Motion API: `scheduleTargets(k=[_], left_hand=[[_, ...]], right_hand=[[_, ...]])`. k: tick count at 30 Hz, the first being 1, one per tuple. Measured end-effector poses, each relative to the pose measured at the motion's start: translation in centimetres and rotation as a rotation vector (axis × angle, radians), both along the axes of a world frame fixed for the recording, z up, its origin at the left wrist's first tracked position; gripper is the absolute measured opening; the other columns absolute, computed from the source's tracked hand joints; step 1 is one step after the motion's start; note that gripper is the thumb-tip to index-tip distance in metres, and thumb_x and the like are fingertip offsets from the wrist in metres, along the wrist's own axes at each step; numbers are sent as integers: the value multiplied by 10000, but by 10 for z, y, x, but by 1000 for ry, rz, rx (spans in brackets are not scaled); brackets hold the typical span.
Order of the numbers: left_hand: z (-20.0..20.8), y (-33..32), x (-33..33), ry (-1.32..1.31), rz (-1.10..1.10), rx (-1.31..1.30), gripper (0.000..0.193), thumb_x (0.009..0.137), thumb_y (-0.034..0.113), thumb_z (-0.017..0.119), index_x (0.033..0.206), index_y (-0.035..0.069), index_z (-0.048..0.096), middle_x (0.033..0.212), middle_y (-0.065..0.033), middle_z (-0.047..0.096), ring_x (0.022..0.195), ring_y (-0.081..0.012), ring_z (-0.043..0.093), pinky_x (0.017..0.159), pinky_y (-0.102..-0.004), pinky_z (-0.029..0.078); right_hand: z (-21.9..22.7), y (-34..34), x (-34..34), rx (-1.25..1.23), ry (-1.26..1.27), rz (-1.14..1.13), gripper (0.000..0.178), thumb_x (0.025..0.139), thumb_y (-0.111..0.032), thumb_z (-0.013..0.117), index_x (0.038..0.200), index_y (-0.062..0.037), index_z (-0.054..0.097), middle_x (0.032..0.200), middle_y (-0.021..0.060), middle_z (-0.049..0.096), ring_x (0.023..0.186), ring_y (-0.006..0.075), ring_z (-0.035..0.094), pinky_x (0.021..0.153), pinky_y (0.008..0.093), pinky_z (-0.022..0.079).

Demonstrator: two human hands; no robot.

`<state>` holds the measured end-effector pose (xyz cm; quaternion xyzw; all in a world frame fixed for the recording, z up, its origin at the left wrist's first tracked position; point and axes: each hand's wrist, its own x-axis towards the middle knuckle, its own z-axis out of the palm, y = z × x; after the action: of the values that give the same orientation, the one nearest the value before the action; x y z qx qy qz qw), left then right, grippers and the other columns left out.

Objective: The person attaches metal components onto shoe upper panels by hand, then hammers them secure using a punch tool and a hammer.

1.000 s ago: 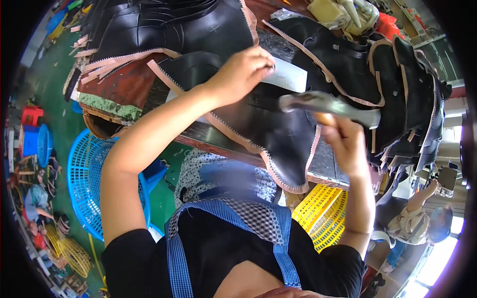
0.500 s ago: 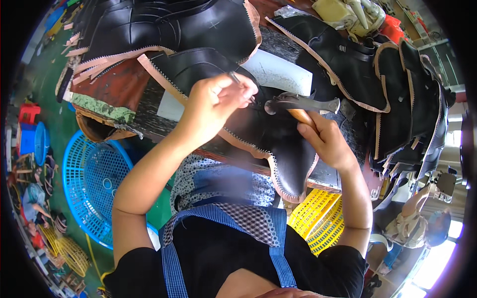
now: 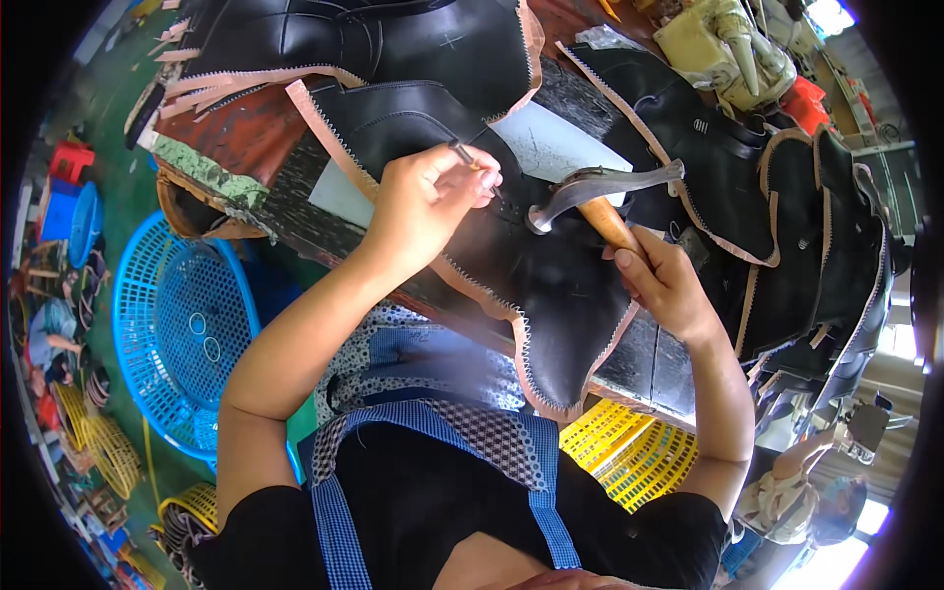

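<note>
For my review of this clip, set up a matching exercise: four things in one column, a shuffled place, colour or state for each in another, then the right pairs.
Things:
1. hammer
2. thin metal rod
3. large basket
4. white slab

Places, colours or states:
A. blue and full of holes
B. partly covered by a black piece
C. gripped in the right hand
D. held in the left hand

Pairs: 1-C, 2-D, 3-A, 4-B

A leather piece (image 3: pixel 565 329) lies on the bench (image 3: pixel 231 138), a stack (image 3: pixel 442 49) far left, a pile (image 3: pixel 846 265) right; near left, a basket (image 3: pixel 147 344).
</note>
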<state>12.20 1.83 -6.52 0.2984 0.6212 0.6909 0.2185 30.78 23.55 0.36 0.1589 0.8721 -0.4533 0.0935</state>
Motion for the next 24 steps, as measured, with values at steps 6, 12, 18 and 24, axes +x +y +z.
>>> scheduleTargets(k=[6, 12, 18, 24], left_hand=[[2, 2, -2, 100, -42, -90, 153, 962, 60, 595, 1055, -53, 643, 960, -112, 696, 878, -139, 680, 799, -277, 585], [3, 3, -5, 90, -62, -127, 138, 966, 46, 579, 1037, -54, 641, 954, -106, 690, 877, -142, 679, 803, -277, 589], [17, 6, 5, 609, 39, -165, 47, 875, -4, 650, 913, -31, 647, 758, -119, 673, 683, -164, 675, 617, -287, 508], [24, 8, 6, 903, 11, -273, 94, 872, 8, 641, 960, -27, 631, 823, -162, 667, 703, -279, 679, 643, -340, 527]], right_hand=[[0, 5, -2, 39, 34, 69, 266, 1020, -252, 517, 1005, -1, 601, 632, -32, 456, 553, 41, 400, 512, 228, 329], [9, 4, -3, 11, 30, 35, 310, 1023, -297, 514, 990, 0, 599, 632, -30, 466, 549, 37, 393, 500, 221, 315], [29, -8, -14, -31, 374, -28, 487, 1023, -462, 452, 968, 1, 592, 615, -33, 447, 494, 26, 381, 437, 200, 287], [29, -24, -15, 145, 416, -53, 365, 1036, -346, 442, 925, -11, 534, 603, 5, 469, 512, 87, 411, 466, 261, 326]])
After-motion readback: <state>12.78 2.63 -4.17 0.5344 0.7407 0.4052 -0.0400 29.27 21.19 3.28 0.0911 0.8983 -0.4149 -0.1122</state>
